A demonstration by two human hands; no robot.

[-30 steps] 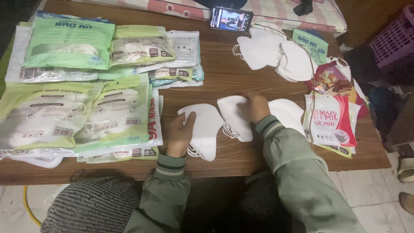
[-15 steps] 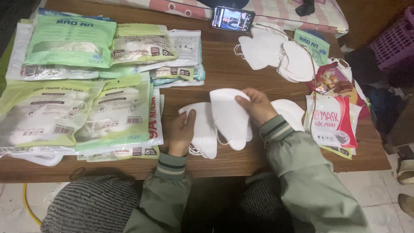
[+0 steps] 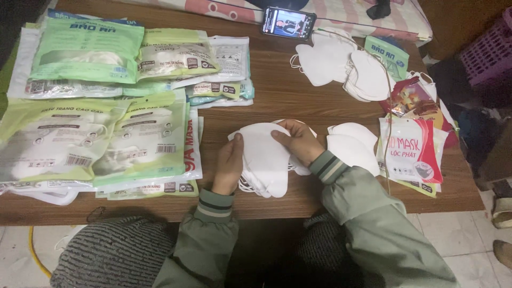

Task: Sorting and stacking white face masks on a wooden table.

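Stacking step, it seems — left hand (image 3: 229, 165) and right hand (image 3: 298, 141) have fingers clamped on a white mask (image 3: 264, 154) over the worktop (image 3: 298, 101) pile — next needs edges squared

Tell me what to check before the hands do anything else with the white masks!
1. Both hands on the stack: left hand and right hand hold the white mask stack. Ok.
2. Masks lined up: lower edges fan out. Not ok.
3. Ear loops untangled: cannot tell.
4. Bare wooden table beyond the stack: ok.
5. Neighbouring mask pile apart from the stack: cannot tell.
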